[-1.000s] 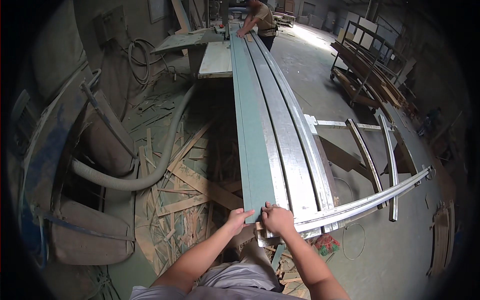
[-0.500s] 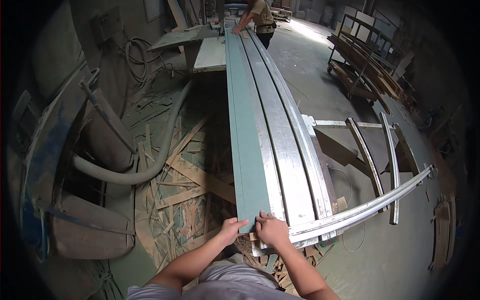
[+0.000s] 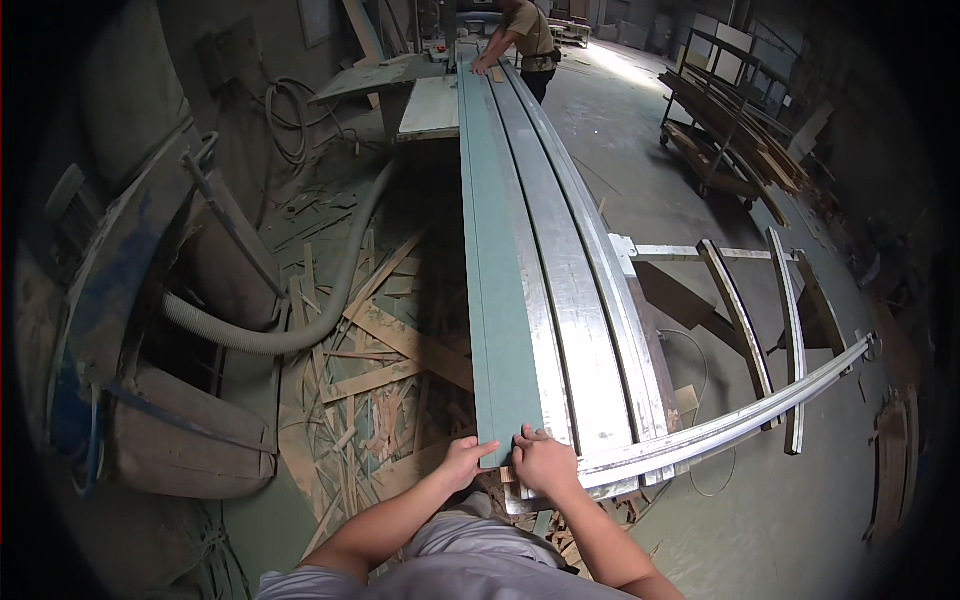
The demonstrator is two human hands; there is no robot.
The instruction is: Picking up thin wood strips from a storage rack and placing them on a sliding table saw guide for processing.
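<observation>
A long grey-green board (image 3: 495, 270) lies flat along a long metal sliding saw table (image 3: 585, 330) that runs away from me. My left hand (image 3: 466, 462) grips the board's near end at its left corner. My right hand (image 3: 541, 461) rests on the near end beside it, fingers pressed on the edge. At the far end another person (image 3: 522, 40) stands with a hand on the board.
Wood offcuts and strips (image 3: 375, 365) litter the floor to the left, crossed by a grey dust hose (image 3: 300, 310). A metal crosscut fence arm (image 3: 745, 415) sticks out to the right. A cart of timber (image 3: 735, 125) stands far right. Dust bags (image 3: 185, 440) sit at left.
Both hands and the board's near end have drawn toward me, sitting lower in view. The person at the far end stays bent over the board.
</observation>
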